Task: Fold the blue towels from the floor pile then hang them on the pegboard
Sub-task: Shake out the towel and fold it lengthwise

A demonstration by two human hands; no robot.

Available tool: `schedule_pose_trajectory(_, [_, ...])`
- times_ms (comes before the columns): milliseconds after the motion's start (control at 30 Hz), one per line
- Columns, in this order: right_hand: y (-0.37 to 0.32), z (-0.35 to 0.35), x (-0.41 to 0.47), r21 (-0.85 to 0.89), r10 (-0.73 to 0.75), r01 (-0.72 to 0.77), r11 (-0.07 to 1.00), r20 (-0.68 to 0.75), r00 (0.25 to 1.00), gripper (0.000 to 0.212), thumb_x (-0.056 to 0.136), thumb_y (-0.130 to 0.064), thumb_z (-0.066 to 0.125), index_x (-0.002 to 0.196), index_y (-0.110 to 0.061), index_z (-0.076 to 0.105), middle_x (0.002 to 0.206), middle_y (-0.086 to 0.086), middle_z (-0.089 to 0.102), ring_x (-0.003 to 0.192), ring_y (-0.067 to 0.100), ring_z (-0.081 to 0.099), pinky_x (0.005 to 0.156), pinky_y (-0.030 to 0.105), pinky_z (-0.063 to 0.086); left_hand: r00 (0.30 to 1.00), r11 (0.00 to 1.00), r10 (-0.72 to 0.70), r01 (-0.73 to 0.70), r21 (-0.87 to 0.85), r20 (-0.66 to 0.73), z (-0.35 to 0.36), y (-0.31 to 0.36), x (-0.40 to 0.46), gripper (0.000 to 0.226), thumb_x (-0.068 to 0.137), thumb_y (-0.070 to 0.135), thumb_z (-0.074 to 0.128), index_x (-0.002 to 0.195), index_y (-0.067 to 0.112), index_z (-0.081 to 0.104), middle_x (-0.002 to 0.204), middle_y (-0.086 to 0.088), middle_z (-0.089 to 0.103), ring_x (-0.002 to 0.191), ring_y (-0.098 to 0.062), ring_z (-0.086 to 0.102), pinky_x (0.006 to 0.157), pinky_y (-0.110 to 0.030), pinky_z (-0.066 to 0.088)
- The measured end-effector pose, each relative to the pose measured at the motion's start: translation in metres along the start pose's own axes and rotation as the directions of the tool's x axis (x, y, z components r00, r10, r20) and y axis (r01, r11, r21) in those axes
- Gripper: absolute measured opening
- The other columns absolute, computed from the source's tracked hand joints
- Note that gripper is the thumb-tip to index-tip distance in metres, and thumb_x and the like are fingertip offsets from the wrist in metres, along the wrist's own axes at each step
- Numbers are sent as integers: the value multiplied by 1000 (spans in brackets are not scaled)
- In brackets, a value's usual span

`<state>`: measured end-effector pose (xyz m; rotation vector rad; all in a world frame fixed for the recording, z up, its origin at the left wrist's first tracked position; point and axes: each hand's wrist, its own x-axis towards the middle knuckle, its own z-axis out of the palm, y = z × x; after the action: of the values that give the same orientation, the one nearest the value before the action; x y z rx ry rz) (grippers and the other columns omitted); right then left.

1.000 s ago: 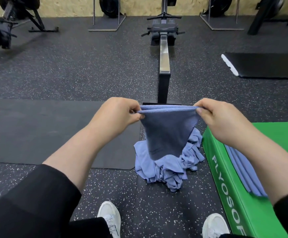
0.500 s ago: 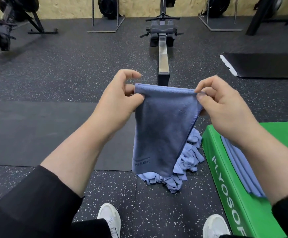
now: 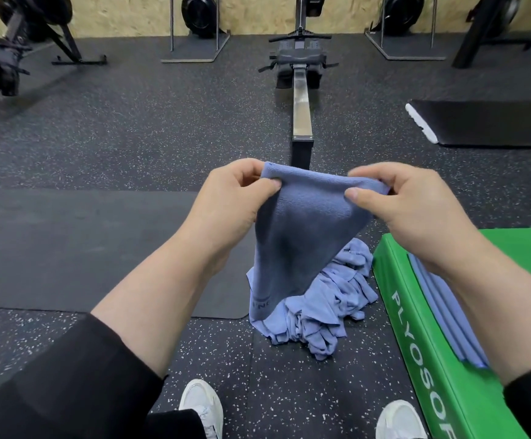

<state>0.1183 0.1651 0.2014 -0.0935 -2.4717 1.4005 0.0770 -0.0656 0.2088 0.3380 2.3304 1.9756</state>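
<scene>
We've got our left hand (image 3: pixel 229 201) and right hand (image 3: pixel 406 207) pinching the towel's (image 3: pixel 305 236) top corners. It's hanging right above the pile (image 3: pixel 327 308).

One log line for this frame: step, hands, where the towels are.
step: folding | left hand and right hand: pinch towel top edge | pile: floor | folded towels: green box

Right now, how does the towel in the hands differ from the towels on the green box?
The held towel hangs in the air, pinched by the left hand and right hand; the folded towels lie flat on the green box. The held one tapers downward; the folded ones form long strips. Both are blue.
</scene>
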Motion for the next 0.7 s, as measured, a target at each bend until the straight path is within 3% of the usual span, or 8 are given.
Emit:
schedule_pose_trajectory(67, [0, 0, 0, -65, 16, -16, 998, -6, 1000, 4, 88, -29, 75, 88, -24, 74, 77, -4, 71, 65, 2, 54, 67, 29, 44, 1000, 1000, -7, 7, 2, 6, 1, -2, 1, 8, 92, 12, 67, 88, 15, 73, 80, 0, 69, 72, -11, 56, 71, -33, 44])
schedule_pose_trajectory(167, [1, 4, 0, -109, 8, -12, 994, -37, 999, 12, 93, -31, 69, 86, -21, 68, 72, -6, 64, 58, 2, 47, 61, 28, 40, 1000, 1000, -5, 5, 7, -23, 2, -5, 3, 7, 93, 13, 67, 88, 18, 71, 81, 0, 68, 75, -12, 57, 71, -34, 46])
schedule_pose_trajectory(267, [3, 11, 0, -126, 1, -10, 992, -76, 997, 9, 94, -29, 66, 91, -22, 67, 82, -8, 68, 70, 3, 54, 65, 20, 41, 1000, 999, -5, 6, 36, -31, 7, -9, 3, 14, 90, 12, 71, 98, 23, 71, 88, 4, 74, 78, -7, 63, 70, -25, 52])
schedule_pose_trajectory(333, [7, 16, 0, -119, 17, -27, 992, -85, 996, 7, 94, -28, 66, 91, -22, 68, 84, -8, 69, 74, 6, 57, 67, 21, 43, 1000, 995, -20, 20, 97, 3, 12, -15, 3, 20, 88, 18, 76, 107, 22, 73, 97, 0, 77, 89, -10, 70, 80, -29, 59])
schedule_pose_trajectory(400, [12, 20, 2, -144, 48, -59, 988, -80, 996, 8, 92, -29, 68, 89, -22, 68, 81, -9, 69, 72, 6, 57, 65, 23, 43, 999, 983, -49, 46, 179, 15, 16, -21, 5, 9, 89, 24, 75, 96, 19, 77, 86, 5, 76, 80, -13, 70, 81, -37, 60])
schedule_pose_trajectory(467, [17, 23, 5, -206, 75, -91, 974, -85, 994, 13, 90, -33, 70, 84, -22, 67, 75, -9, 66, 71, 9, 57, 63, 30, 41, 997, 965, -68, 72, 252, -25, 20, -28, 8, 17, 89, 27, 73, 81, 13, 74, 67, 5, 67, 59, -12, 59, 68, -34, 56])
schedule_pose_trajectory(533, [19, 26, 9, -264, 91, -115, 958, -101, 991, 18, 89, -37, 71, 81, -22, 66, 73, -8, 65, 74, 17, 59, 63, 33, 38, 992, 955, -95, 113, 274, -80, 26, -33, 12, 22, 87, 27, 73, 74, 9, 67, 61, 2, 62, 50, -14, 54, 59, -32, 52])
schedule_pose_trajectory(700, [21, 45, 16, -361, 106, -141, 922, -114, 988, 21, 90, -37, 69, 80, -19, 62, 76, -2, 67, 81, 27, 59, 65, 36, 38, 972, 960, -120, 165, 227, -201, 52, -38, 19, 18, 77, 24, 69, 70, 16, 54, 62, -2, 63, 62, -28, 65, 63, -47, 59])
